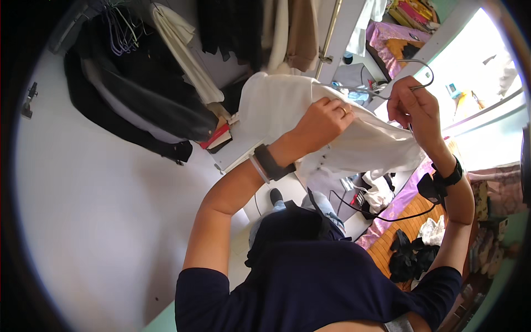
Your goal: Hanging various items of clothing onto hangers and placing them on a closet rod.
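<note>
A white shirt (370,145) with a row of small dark buttons hangs in front of me, spread between my hands. My left hand (323,124), wearing a ring, pinches the shirt's upper edge. Higher and to the right, my right hand (416,110) is closed round a thin metal clothes hanger (430,76), whose hook curves up beyond my fingers. The hanger's wire runs left along the shirt's top edge, and part of it is hidden by the cloth.
An open wardrobe holds dark jackets (138,94), a cream garment (180,52) and several bare hangers (124,33). Its white door (88,193) fills the left. To the right lies a bed with a wooden-slat mat (381,243) and black clothing (406,257). A black cable (387,220) dangles from my right wrist.
</note>
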Demonstrator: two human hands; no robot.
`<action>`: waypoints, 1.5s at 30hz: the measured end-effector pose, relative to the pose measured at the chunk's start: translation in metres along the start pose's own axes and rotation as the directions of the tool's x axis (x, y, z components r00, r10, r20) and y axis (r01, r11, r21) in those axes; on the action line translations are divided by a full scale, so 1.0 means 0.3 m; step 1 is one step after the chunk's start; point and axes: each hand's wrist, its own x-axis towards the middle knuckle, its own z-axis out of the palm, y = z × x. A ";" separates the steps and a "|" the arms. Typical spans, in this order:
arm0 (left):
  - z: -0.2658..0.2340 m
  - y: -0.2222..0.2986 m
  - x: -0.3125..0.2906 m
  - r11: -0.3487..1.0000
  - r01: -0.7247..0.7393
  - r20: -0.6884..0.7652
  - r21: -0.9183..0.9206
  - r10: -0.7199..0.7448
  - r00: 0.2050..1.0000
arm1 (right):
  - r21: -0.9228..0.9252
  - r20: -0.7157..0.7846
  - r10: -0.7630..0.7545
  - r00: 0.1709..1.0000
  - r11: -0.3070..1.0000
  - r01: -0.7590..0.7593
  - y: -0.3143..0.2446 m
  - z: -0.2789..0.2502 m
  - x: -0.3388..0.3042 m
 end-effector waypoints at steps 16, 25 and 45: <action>-0.265 -0.636 -0.030 0.866 0.493 0.091 -0.088 -0.485 0.870 | 0.116 0.436 -0.046 0.899 0.993 -0.005 0.140 0.237 0.609; -0.406 -0.965 0.050 0.778 0.559 0.033 -0.288 -0.575 0.818 | -0.479 0.567 -0.051 0.822 0.791 0.380 0.216 0.083 0.762; -0.390 -0.993 0.133 0.727 0.412 -0.261 -0.549 -0.618 0.742 | 0.229 0.007 -0.134 0.991 0.965 0.128 -0.179 0.197 1.126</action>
